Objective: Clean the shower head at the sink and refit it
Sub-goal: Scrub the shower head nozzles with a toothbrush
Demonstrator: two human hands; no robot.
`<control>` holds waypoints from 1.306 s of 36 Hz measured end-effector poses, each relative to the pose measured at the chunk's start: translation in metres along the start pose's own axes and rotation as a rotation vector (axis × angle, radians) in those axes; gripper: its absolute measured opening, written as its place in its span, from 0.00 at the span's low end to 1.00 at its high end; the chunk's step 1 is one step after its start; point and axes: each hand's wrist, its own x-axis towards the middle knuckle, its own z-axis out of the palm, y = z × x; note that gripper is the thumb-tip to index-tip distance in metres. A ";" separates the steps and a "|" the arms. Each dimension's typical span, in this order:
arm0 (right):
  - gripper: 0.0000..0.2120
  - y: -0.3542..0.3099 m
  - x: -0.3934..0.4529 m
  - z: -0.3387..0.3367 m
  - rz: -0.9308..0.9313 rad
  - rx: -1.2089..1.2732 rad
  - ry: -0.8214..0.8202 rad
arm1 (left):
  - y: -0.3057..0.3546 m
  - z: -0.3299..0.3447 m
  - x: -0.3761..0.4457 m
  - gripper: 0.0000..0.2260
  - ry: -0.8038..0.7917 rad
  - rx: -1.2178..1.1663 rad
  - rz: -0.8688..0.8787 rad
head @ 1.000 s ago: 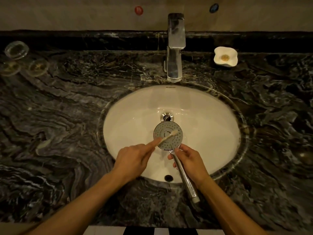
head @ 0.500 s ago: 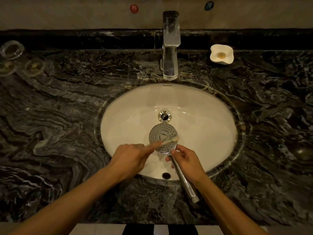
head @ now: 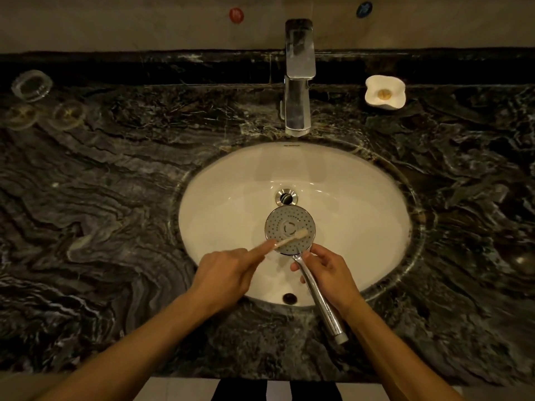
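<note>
A chrome shower head (head: 290, 225) with a round, dotted spray face is held face up over the white oval sink (head: 220, 215). My right hand (head: 330, 273) grips its chrome handle just below the face; the handle's end sticks out over the counter's front. My left hand (head: 228, 273) holds a pale toothbrush (head: 289, 238), index finger stretched along its shaft. The brush's bristle end lies on the lower part of the spray face.
A chrome faucet (head: 298, 79) stands behind the sink, its spout dry. The sink drain (head: 286, 196) sits just beyond the shower head. A white soap dish (head: 384, 92) is at the back right. Clear glass dishes (head: 31, 85) sit at the back left on the dark marble counter (head: 101, 198).
The brush tip has slid from the middle of the spray face down toward its lower right part. Both hands keep their grip; the camera view has shifted slightly.
</note>
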 end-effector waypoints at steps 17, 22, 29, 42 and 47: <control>0.11 0.001 -0.002 0.001 -0.024 -0.006 -0.022 | -0.010 -0.005 0.002 0.19 0.160 -0.154 -0.242; 0.10 0.000 0.000 -0.002 -0.021 0.048 0.013 | -0.007 -0.006 -0.011 0.20 0.079 -0.100 -0.098; 0.09 0.005 0.002 -0.001 0.010 0.011 -0.039 | -0.021 -0.001 -0.006 0.19 0.167 -0.216 -0.236; 0.10 0.010 0.008 -0.005 0.028 0.091 -0.049 | -0.011 0.005 -0.017 0.19 0.152 -0.192 -0.198; 0.10 0.013 0.008 -0.006 0.025 0.107 -0.050 | 0.008 0.015 -0.046 0.21 0.059 -0.201 -0.118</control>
